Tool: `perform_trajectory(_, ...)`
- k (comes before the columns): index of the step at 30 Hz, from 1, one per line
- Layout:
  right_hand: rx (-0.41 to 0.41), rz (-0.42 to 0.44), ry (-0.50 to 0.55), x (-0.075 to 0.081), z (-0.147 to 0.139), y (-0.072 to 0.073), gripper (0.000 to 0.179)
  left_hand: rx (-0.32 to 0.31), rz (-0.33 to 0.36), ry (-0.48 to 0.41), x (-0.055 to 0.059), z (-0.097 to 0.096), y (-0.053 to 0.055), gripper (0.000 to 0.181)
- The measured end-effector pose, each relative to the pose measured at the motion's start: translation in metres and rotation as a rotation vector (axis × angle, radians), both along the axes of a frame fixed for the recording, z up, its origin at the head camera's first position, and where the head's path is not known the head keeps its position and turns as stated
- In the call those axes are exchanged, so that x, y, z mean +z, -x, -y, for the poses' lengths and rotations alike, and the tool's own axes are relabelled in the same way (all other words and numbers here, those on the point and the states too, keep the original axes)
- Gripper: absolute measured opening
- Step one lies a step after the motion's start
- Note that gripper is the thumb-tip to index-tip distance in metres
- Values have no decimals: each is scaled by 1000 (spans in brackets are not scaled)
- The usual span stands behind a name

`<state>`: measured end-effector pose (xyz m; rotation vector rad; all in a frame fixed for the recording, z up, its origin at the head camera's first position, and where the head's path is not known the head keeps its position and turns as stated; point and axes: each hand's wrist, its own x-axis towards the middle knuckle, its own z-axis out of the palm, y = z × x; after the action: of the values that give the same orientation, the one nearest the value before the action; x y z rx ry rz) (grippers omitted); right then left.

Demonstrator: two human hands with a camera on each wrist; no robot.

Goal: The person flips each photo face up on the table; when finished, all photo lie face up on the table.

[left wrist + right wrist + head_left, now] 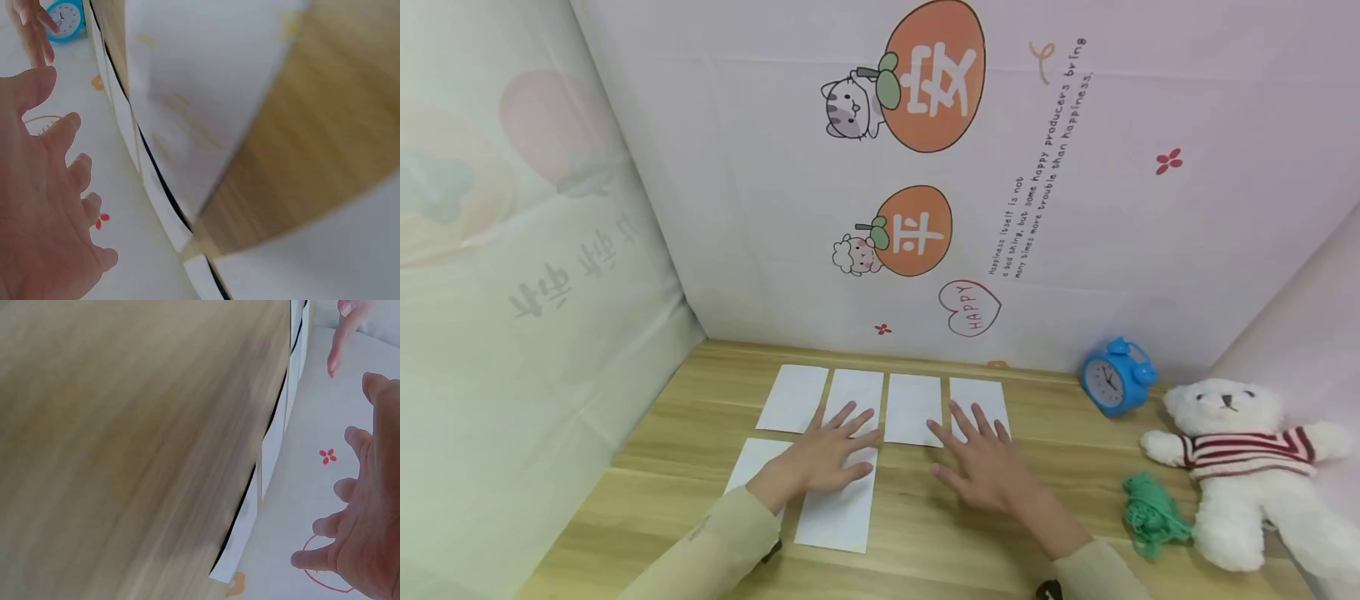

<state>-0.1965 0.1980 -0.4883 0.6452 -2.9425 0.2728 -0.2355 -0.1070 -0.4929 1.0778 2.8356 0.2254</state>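
Observation:
Several white rectangular cards lie on the wooden table in two rows. The back row runs from a far-left card to a rightmost card, with another card between. Nearer me are two more, a left card and a right card. My left hand, fingers spread, hovers over the left cards and hides parts of them. My right hand is spread beside the back row's right end, its fingertips overlapping the rightmost card in the head view. Both wrist views show the hands held off the table, holding nothing.
At the right stand a blue alarm clock and, nearer, a green bundle of yarn. A white teddy bear in a striped sweater lies beside them. A printed cloth wall closes off the table's back edge.

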Motion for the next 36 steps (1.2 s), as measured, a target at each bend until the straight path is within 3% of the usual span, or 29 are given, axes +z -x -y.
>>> perform_trajectory(7, -43, -18, -40, 10, -14, 10, 65, -22, 16, 47, 15, -33, 20, 60)
perform_trajectory(14, -78, 6, -69, 19, -34, 12, 66, -60, 18, 117, 25, -76, 49, 60)
perform_trajectory(18, -106, 22, -68, 15, -45, 15, 66, -60, 35, 173, 28, -107, 67, 61)
perform_trajectory(22, -132, 52, -70, 7, -55, 19, 67, -41, 53, 247, 28, -135, 80, 61)
perform_trajectory(28, -174, 117, -77, 1, -68, 25, 71, -30, 107, 275, 27, -163, 89, 61)
perform_trajectory(36, -205, 150, -115, -5, -79, 28, 81, -35, 33, 208, 18, -195, 109, 56)
